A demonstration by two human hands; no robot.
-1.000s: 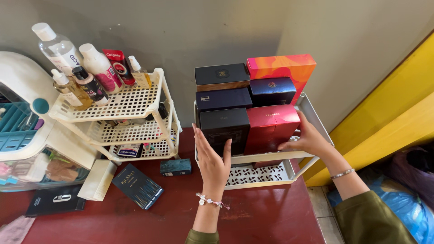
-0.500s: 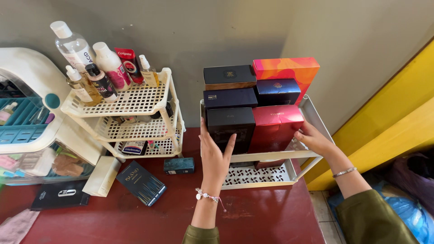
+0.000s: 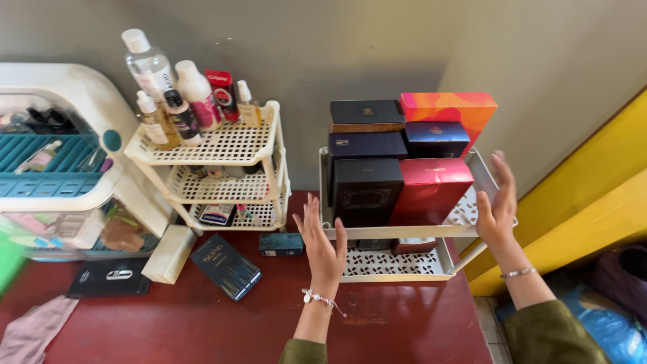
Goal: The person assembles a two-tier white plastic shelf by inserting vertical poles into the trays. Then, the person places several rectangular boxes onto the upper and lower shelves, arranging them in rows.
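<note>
While I am looking down through the head camera, both hands are hanging open on either side of the rack (image 3: 397, 231). The left hand (image 3: 323, 246) is spreading flat, fingers straight, palm turned toward the rack's front left corner, and it is gripping nothing. The right hand (image 3: 497, 205) is standing upright with fingers loosely extended, just beside the rack's right edge, also empty. I cannot tell whether it is brushing the rim.

The boxes are sitting packed on the upper tier: a black box (image 3: 367, 192) and a red box (image 3: 431, 189) in front, a navy box (image 3: 367, 145) and a blue box (image 3: 438, 138) above them, and a dark box (image 3: 366, 114) and an orange box (image 3: 448, 108) on top, touching one another against the wall. I am judging the stacking as largely done, since that tier is looking full and neither hand is carrying anything.

The lower tier (image 3: 397, 266) is showing mostly bare. On the table (image 3: 404, 323) a teal box (image 3: 282, 244), a flat box (image 3: 226, 266) and a cream box (image 3: 170, 253) are lying loose near the left hand, between the rack and the shelf (image 3: 222, 145) with its bottles. By my reading, those are what is remaining unplaced.
</note>
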